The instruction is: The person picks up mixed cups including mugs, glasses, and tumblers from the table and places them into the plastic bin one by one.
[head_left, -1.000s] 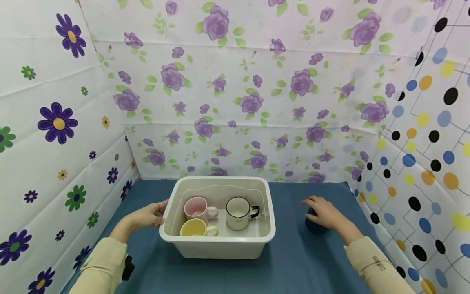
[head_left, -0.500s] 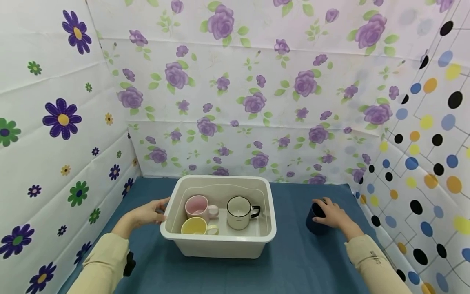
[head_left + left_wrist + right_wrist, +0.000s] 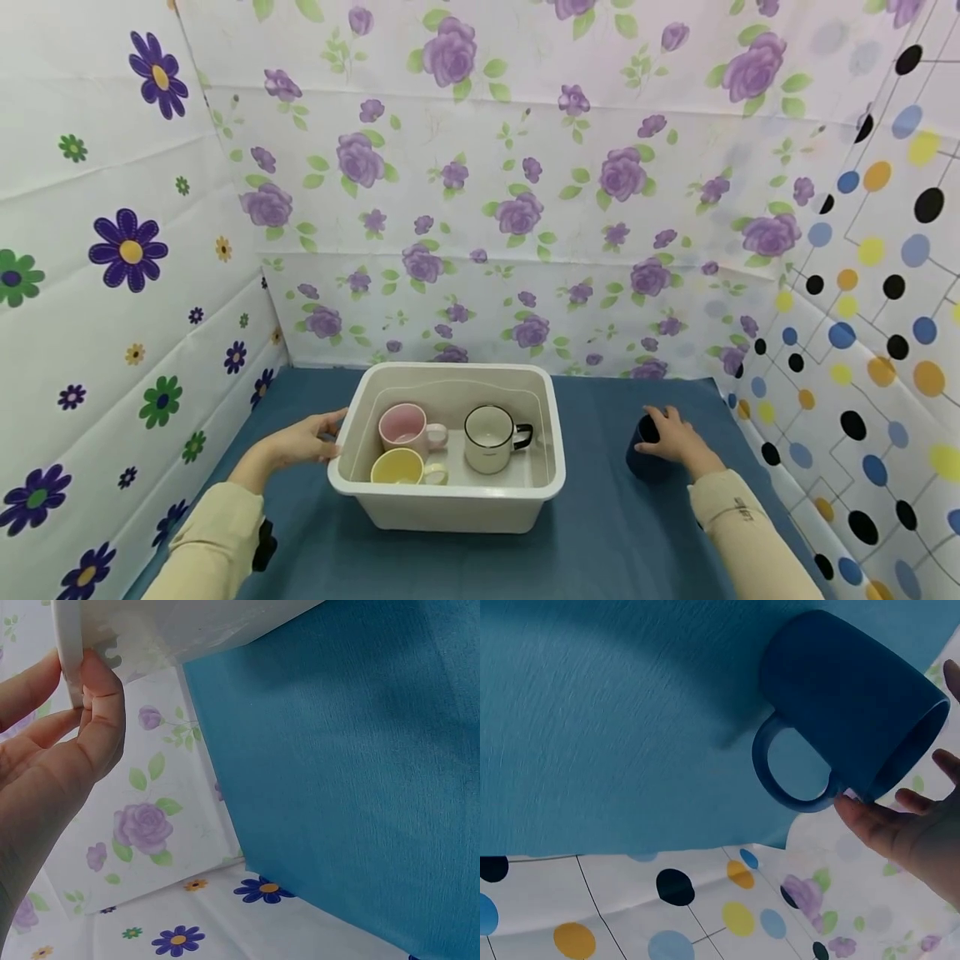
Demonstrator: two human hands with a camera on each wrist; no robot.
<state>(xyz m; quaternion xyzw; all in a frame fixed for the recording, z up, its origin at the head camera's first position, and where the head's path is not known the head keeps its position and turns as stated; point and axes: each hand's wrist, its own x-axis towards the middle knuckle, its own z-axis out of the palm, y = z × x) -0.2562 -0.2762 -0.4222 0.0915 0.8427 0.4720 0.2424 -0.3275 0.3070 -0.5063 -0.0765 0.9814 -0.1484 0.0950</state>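
My left hand (image 3: pixel 296 442) pinches the left rim of a white plastic basin (image 3: pixel 457 508); in the left wrist view, thumb and fingers lie on either side of the rim (image 3: pixel 67 645). Inside the basin stand a pink mug (image 3: pixel 401 429), a yellow mug (image 3: pixel 397 468) and a cream mug (image 3: pixel 487 442) with a black rim and handle. To the right, a dark blue mug (image 3: pixel 840 690) stands upright on the table. My right hand (image 3: pixel 677 442) is at its top with fingers spread; one digit touches near the rim and upper handle in the right wrist view.
Blue cloth (image 3: pixel 592 533) covers the table. Behind it hangs a sheet with purple roses (image 3: pixel 517 214). Flower-patterned cloth (image 3: pixel 127 250) walls the left side, and dotted cloth (image 3: pixel 855 333) walls the right, close to my right arm.
My right hand has shifted slightly right and its fingers have spread, showing more of the blue mug's top. My left hand and the basin stay in place.
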